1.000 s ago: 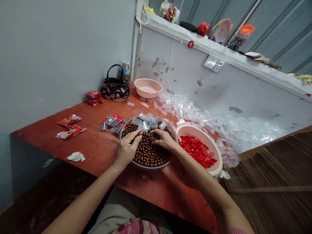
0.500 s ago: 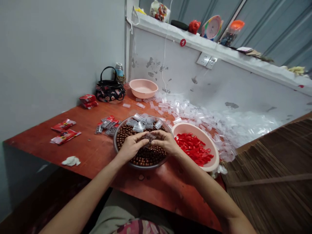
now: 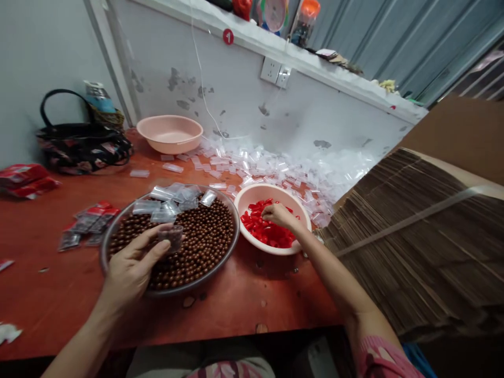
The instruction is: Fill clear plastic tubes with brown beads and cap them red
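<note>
Your left hand (image 3: 132,265) is raised over the near left part of the metal bowl (image 3: 177,291), its forearm slanting up from the lower left. The thumb and fingers pinch a clear plastic sleeve (image 3: 171,239) between them, holding it above the beads; you cannot tell from here whether anything is inside it.

Your right hand (image 3: 280,216) reaches into the pink basin (image 3: 254,242) beside the bowl, forearm coming in from the lower right with the pink cuff (image 3: 380,354) up near the elbow. The wrist is bent and the fingers curl down and to the left, over the red plastic pieces (image 3: 262,231) — whether they grasp one, you cannot tell.

The metal bowl is filled with round brown beads (image 3: 208,231), and a pile of clear sleeves (image 3: 165,210) lies on top of them toward its far side. The pink basin's red pieces lie in a loose heap. A second pink basin (image 3: 169,140) stands farther back on the red table (image 3: 236,315) — just past it, more clear sleeves (image 3: 252,163) spread along the wall.
</note>
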A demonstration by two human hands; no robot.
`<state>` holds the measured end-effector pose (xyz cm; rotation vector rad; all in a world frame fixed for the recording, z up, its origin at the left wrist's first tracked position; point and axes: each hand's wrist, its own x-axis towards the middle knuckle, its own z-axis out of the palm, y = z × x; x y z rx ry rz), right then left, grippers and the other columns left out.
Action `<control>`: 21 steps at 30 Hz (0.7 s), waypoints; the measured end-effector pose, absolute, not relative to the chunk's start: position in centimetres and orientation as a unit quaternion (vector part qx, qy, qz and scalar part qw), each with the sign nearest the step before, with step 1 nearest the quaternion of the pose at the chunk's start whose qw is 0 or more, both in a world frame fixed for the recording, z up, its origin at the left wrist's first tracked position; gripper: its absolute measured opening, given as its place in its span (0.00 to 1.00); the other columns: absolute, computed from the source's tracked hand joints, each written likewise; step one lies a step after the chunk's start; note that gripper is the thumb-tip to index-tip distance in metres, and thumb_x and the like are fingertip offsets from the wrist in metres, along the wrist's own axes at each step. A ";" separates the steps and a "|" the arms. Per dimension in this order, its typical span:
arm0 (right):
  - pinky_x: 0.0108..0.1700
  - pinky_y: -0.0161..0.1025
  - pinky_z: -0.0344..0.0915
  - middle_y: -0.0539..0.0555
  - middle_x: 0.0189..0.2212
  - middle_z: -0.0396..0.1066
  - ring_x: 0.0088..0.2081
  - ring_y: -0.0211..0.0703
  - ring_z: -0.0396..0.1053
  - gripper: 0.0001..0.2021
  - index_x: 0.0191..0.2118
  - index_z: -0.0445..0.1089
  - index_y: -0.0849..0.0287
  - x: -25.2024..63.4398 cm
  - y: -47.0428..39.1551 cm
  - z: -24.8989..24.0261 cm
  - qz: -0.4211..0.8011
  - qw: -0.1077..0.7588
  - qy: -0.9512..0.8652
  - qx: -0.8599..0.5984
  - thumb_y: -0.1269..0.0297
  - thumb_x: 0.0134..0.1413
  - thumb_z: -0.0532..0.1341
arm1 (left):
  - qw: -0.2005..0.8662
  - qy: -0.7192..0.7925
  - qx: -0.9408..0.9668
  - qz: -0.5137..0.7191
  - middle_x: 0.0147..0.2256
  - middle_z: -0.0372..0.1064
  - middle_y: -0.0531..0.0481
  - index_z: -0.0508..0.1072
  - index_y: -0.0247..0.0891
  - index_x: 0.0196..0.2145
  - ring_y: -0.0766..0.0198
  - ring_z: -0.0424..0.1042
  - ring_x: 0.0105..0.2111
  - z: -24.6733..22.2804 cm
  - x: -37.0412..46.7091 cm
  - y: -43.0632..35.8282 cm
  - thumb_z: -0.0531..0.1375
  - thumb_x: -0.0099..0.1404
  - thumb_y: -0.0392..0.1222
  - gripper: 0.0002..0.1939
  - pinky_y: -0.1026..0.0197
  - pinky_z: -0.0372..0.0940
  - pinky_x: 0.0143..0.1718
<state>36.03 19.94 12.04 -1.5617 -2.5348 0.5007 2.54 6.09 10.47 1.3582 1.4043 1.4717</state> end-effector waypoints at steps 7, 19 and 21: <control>0.32 0.31 0.57 0.53 0.36 0.71 0.36 0.41 0.66 0.10 0.34 0.73 0.56 35.2 19.4 9.9 0.141 -0.017 -0.881 -0.452 0.72 0.43 0.59 | 0.415 0.569 0.457 0.544 0.42 0.73 0.50 0.70 0.42 0.45 0.53 0.72 0.40 11.2 2.9 5.6 0.62 0.52 0.50 0.22 0.52 0.66 0.46; 0.34 0.34 0.63 0.51 0.30 0.68 0.29 0.35 0.66 0.13 0.39 0.65 0.62 33.8 17.4 12.9 0.524 0.301 -0.684 -0.407 0.57 0.53 0.55 | 0.490 0.478 0.440 0.581 0.44 0.71 0.45 0.70 0.39 0.45 0.53 0.72 0.40 10.6 3.0 6.1 0.62 0.54 0.45 0.20 0.48 0.64 0.47; 0.34 0.35 0.64 0.52 0.31 0.69 0.29 0.35 0.67 0.15 0.42 0.63 0.61 31.7 16.1 13.4 0.599 0.316 -0.639 -0.366 0.57 0.51 0.58 | 0.509 0.441 0.451 0.586 0.47 0.69 0.43 0.70 0.38 0.45 0.52 0.71 0.41 11.2 3.8 5.9 0.61 0.55 0.44 0.19 0.49 0.66 0.45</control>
